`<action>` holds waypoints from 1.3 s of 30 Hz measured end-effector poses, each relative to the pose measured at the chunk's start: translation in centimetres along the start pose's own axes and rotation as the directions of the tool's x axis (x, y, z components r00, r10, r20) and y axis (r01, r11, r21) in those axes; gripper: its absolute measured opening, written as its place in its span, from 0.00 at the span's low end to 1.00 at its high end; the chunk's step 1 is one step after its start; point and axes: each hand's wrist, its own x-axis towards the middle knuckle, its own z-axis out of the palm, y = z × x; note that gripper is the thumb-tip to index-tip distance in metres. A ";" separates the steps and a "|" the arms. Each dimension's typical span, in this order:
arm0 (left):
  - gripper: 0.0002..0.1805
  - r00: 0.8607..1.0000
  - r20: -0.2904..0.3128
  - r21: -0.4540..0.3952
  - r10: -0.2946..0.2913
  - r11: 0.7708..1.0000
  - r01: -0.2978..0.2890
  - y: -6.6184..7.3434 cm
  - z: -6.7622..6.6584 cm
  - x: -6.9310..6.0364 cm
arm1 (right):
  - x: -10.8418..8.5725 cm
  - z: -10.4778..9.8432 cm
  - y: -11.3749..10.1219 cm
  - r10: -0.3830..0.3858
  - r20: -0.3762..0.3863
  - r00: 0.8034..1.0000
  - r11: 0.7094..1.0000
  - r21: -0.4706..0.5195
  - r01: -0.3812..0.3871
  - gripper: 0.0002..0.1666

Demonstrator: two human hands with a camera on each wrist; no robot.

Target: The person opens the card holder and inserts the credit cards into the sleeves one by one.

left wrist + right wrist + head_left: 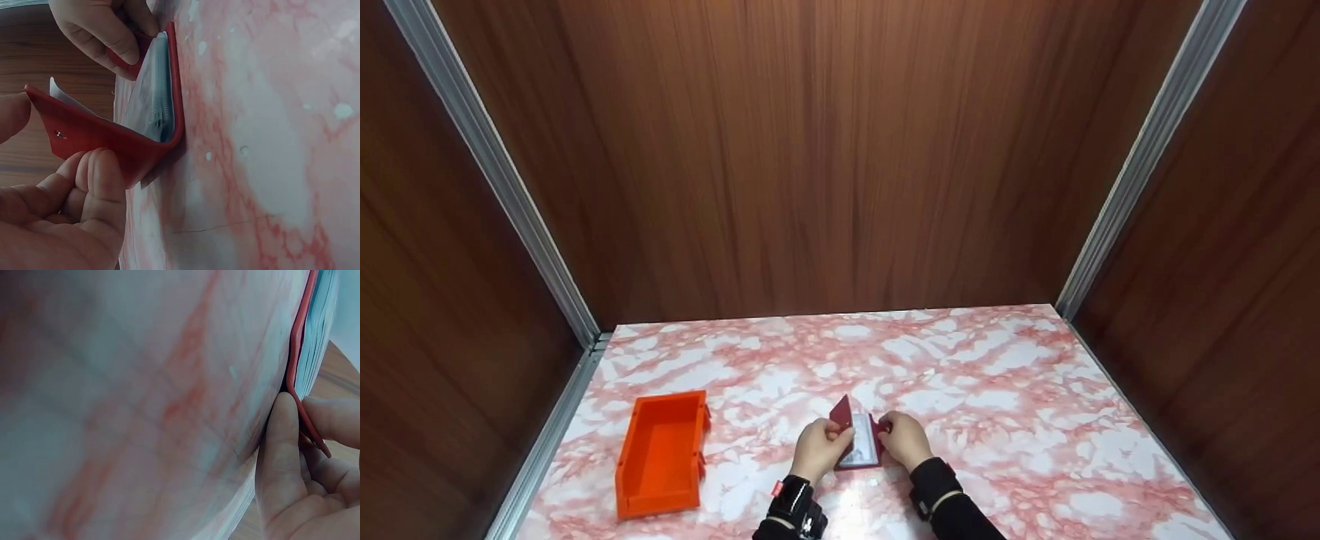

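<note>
A red card holder (864, 442) lies spread on the marbled table, clear plastic sleeves (160, 90) showing inside it. My left hand (819, 448) pinches its raised left cover (107, 135), which stands tilted up and carries a small metal snap. On the other side, my right hand (906, 439) holds the red closing flap (308, 417) between thumb and fingers. The right wrist view shows the stack of sleeves (315, 332) edge-on above the fingers. What the sleeves contain is too unclear to tell.
An orange open-front bin (664, 454) stands to the left of my hands on the pink and white table (975, 367). Brown wood-grain panels (810, 150) rise behind and at both sides, with metal posts (1147, 165) at the corners.
</note>
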 end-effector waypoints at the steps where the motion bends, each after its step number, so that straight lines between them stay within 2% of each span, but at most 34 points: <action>1: 0.15 1.000 0.002 0.011 0.013 1.000 -0.013 0.0 0.1 -0.1 | 0.0 0.0 0.0 0.001 0.000 1.000 1.000 0.000 -0.001 0.10; 7: 0.15 0.998 0.012 0.106 0.064 0.992 -0.065 -0.1 0.3 -0.4 | 0.1 0.0 0.0 -0.010 -0.015 1.000 1.000 -0.003 0.010 0.10; 13: 0.16 0.998 0.037 0.155 0.046 0.987 -0.052 -0.3 0.6 -0.4 | 0.1 0.1 0.1 0.015 0.006 1.000 1.000 0.014 -0.015 0.10; 18: 0.16 0.999 0.036 0.191 0.041 0.980 -0.047 -0.3 1.1 -0.4 | 0.1 0.1 0.2 0.019 0.006 1.000 1.000 0.023 -0.019 0.10; 25: 0.16 0.997 0.009 0.248 0.074 0.966 -0.074 -0.6 1.8 -0.5 | -0.1 0.0 0.2 0.023 -0.004 1.000 0.998 0.055 -0.023 0.10; 39: 0.14 0.997 0.008 0.336 0.077 0.939 -0.075 -0.1 2.1 -0.6 | -0.6 -1.1 -0.6 0.073 0.009 0.997 0.996 0.055 -0.073 0.09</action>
